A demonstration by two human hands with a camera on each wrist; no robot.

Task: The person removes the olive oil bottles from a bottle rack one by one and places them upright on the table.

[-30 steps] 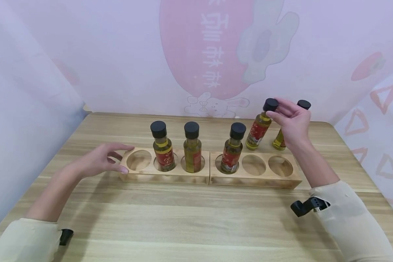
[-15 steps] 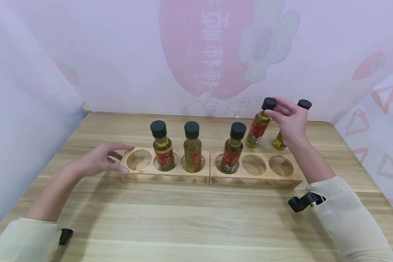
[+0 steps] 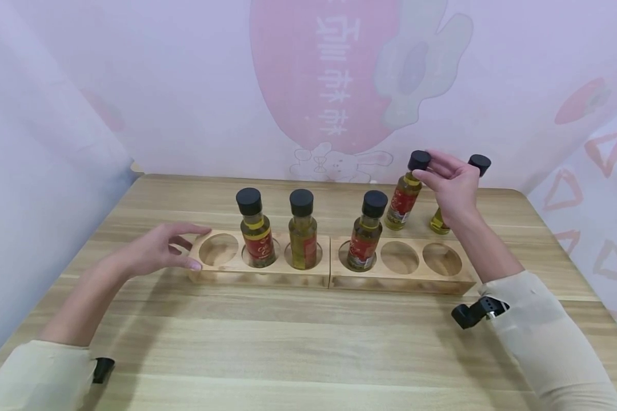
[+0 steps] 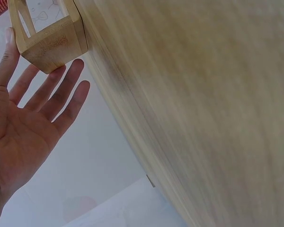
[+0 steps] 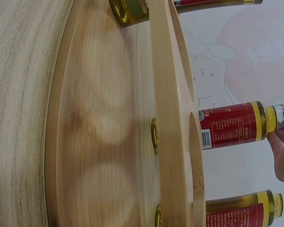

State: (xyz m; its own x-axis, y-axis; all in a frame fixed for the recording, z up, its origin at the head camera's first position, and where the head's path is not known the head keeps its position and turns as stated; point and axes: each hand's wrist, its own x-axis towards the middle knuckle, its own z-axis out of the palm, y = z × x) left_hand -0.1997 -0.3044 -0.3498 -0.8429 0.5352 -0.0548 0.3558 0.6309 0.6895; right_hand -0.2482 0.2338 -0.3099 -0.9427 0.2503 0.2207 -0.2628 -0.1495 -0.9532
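Observation:
Two wooden bottle racks stand end to end, each with three round holes. My left hand [image 3: 159,251] holds the outer end of the left rack [image 3: 267,279], thumb at the front corner and index finger at the back. My right hand [image 3: 457,185] pinches the black cap of an oil bottle [image 3: 403,201] with a red label, behind the right rack [image 3: 401,283]. In the right wrist view this bottle's base [image 5: 155,135] shows beneath the rack's top board, level with the neighbouring bottle's base. That second oil bottle [image 3: 440,221] stands farther right, partly hidden by my right hand.
Similar bottles fill the left rack's middle hole [image 3: 257,242] and right hole [image 3: 302,242], and the right rack's left hole [image 3: 364,242]. The wooden table [image 3: 288,342] extends in front. A printed curtain [image 3: 185,85] hangs behind the table's back edge.
My right hand and the cap it pinches have shifted slightly left, the bottle's base hardly at all. My left hand stays on the rack's end.

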